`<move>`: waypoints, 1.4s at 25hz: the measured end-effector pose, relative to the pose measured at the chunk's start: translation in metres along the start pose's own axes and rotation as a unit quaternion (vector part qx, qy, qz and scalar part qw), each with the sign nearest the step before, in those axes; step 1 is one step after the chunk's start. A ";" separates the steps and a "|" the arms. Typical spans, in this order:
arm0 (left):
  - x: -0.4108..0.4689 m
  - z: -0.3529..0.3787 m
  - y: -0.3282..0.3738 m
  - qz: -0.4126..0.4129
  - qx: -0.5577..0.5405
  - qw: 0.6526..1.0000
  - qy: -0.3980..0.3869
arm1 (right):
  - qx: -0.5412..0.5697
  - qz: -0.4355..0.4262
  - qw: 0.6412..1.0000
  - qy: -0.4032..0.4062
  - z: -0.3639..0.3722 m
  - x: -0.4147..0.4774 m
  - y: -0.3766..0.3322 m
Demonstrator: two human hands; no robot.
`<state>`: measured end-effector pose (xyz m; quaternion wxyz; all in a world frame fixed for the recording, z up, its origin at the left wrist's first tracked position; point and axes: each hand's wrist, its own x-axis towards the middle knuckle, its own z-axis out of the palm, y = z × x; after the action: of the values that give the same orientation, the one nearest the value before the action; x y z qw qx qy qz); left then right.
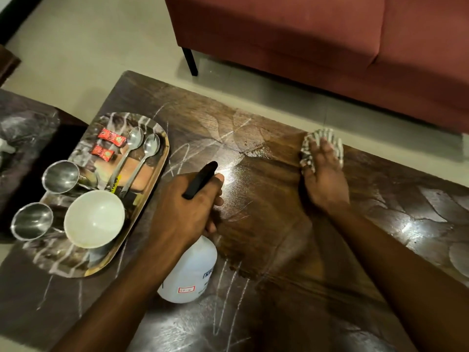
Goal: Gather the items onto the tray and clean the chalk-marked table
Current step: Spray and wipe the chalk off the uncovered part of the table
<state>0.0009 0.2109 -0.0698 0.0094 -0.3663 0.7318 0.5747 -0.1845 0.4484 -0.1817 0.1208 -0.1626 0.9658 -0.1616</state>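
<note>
Under the right hand [323,174]: checked cloth [320,146], pressed flat on the dark wooden table [279,237], fingers spread over it near the far edge. Streaked wet patch just left of that palm, running back across the wood toward the other hand. Left hand [185,212] wrapped around the neck of a white spray bottle [189,273], fingers closed, thumb along the black nozzle [200,180]; bottle body below the wrist, its base apparently on the tabletop. White chalk lines [229,283] beside and below the bottle, more of them past the nozzle toward the far edge. Left of the gripping hand, near but not touching: oval tray [162,153] at the table's end. On it, white bowl [94,219] closest to the wrist, two steel cups [61,177] beyond that, two spoons [132,158] side by side, two red sachets [111,137] farthest off. Beyond the table, a red sofa [317,34] on a pale floor.
</note>
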 end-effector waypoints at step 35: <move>-0.008 -0.060 -0.018 -0.038 -0.014 0.999 -0.027 | -0.024 -0.037 0.997 -0.061 0.010 0.072 -0.074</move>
<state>0.0407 0.1626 -0.0606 0.0457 -0.3779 0.7086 0.5942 -0.2271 0.3543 -0.1778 0.1699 -0.2109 0.9535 -0.1326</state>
